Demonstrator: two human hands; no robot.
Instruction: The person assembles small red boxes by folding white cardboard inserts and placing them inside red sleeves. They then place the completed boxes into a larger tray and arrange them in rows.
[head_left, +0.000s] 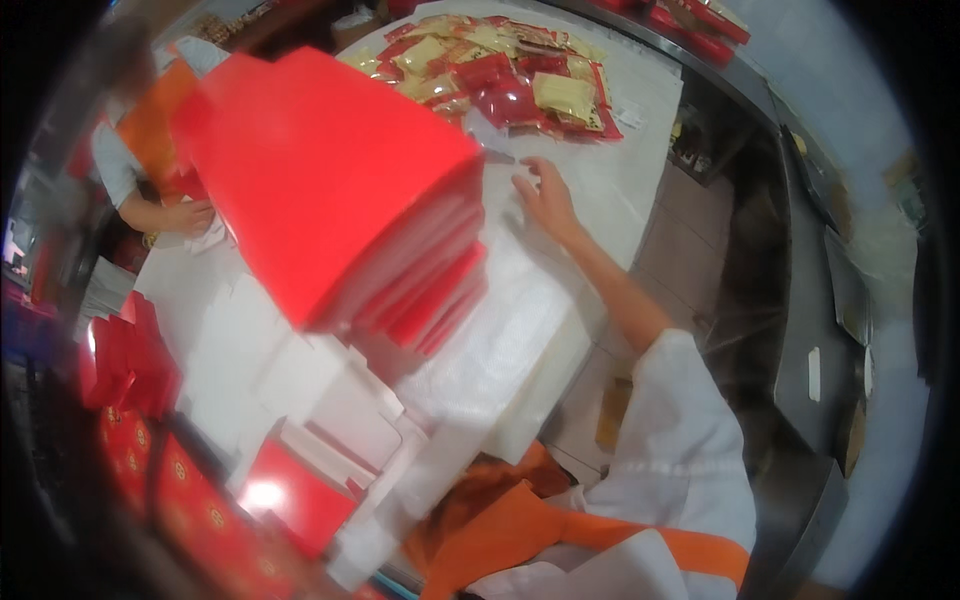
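Note:
A thick stack of flat red cartons (340, 190) fills the middle of the view, tilted and close to the camera. My right hand (545, 195) reaches out past its right side and rests flat on the white tabletop (620, 170), fingers spread, holding nothing. It lies just beside the stack's upper right corner. My left hand is not visible; the red stack hides that side. My white sleeve (680, 420) and orange apron (500, 530) show at the bottom.
Several red and gold packets (500, 70) lie heaped at the table's far end. White flat sheets (490, 350) lie under the stack. Red boxes (125, 365) stand at the left. Another person's hand (185, 215) works at the left edge.

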